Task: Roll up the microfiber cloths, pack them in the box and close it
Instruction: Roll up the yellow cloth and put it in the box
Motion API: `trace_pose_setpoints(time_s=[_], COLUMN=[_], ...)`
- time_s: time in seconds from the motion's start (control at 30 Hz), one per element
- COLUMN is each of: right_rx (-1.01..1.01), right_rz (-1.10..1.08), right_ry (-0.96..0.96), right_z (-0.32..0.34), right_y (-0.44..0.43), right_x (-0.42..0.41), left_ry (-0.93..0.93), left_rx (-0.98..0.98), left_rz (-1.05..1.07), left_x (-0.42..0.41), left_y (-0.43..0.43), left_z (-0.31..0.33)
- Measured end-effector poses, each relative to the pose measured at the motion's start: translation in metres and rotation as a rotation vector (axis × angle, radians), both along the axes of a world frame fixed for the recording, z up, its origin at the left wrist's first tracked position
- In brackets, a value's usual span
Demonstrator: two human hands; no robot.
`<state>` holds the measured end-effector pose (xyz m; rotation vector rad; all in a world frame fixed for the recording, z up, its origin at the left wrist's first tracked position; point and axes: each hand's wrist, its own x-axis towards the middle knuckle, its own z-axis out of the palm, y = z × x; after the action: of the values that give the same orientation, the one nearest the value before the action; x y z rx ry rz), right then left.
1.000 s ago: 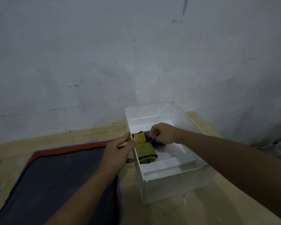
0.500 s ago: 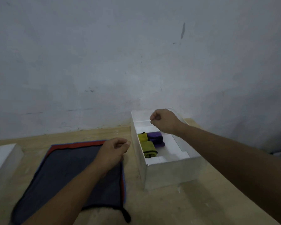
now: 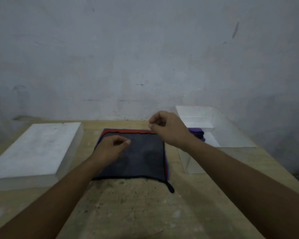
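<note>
I see the dark cloth [image 3: 141,156] lying flat mid-worktop [image 3: 136,213], with red and blue edges showing beneath it. My left grip [image 3: 110,147] sits over its 10 o'clock corner, fingers curled, seemingly holding nothing. My right grip [image 3: 167,128] hovers above the 1 o'clock corner, curled and empty. The open box [image 3: 231,135] at 2 o'clock holds a purple roll [image 3: 197,133]. The white lid [image 3: 36,149] lies at 9 o'clock.

Flat dark cloth [image 3: 141,157]; purple roll [image 3: 197,133] inside open box [image 3: 231,135]
</note>
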<state>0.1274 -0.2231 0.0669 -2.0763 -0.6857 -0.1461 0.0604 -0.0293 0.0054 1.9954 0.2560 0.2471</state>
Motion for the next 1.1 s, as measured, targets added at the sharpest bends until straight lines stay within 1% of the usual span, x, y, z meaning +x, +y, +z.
trace_pose_setpoints(time_s=[0.07,0.17,0.33,0.43,0.5,0.57,0.63,0.7,0.77,0.83,0.93,1.0,1.1], right_rx=[-0.010,-0.025,-0.131,-0.188,-0.273,-0.356,-0.415,-0.460,-0.520,-0.582,-0.585,-0.627,-0.820], right_rz=[0.028,0.049,0.019,-0.012,-0.033,-0.077,-0.150,-0.213,-0.205,-0.186,-0.206,-0.201,-0.150], right_ry=[0.012,0.012,0.073,0.095,0.091,0.066,0.042,0.070,0.127,0.111,0.061,-0.040,-0.266], right_z=[-0.022,-0.057,-0.100,-0.120,-0.132,-0.147,-0.161,-0.168,-0.171,-0.176,-0.181,-0.183,-0.186], right_y=[0.008,0.011,0.005,-0.001,-0.006,-0.010,-0.014,-0.018,-0.022,-0.025,-0.026,-0.026,-0.030], right_x=[-0.012,-0.027,-0.038,-0.038,-0.033,-0.030,-0.028,-0.029,-0.031,-0.030,-0.029,-0.030,-0.028], left_ry=[0.000,0.012,0.057,0.096,0.119,0.181,0.248,0.292,0.288,0.270,0.258,0.256,0.268], left_rx=[0.023,-0.031,0.040,0.172,0.292,0.391,0.463,0.496,0.498,0.475,0.415,0.342,0.261], left_rz=[0.049,0.143,0.194,0.200,0.202,0.217,0.228,0.231,0.240,0.261,0.279,0.274,0.276], left_x=[-0.015,-0.034,-0.046,-0.050,-0.051,-0.050,-0.048,-0.045,-0.042,-0.040,-0.035,-0.031,-0.031], left_y=[0.017,0.036,0.063,0.072,0.076,0.081,0.087,0.089,0.090,0.089,0.087,0.086,0.088], left_z=[-0.009,-0.025,-0.068,-0.090,-0.100,-0.108,-0.114,-0.118,-0.119,-0.117,-0.111,-0.107,-0.102])
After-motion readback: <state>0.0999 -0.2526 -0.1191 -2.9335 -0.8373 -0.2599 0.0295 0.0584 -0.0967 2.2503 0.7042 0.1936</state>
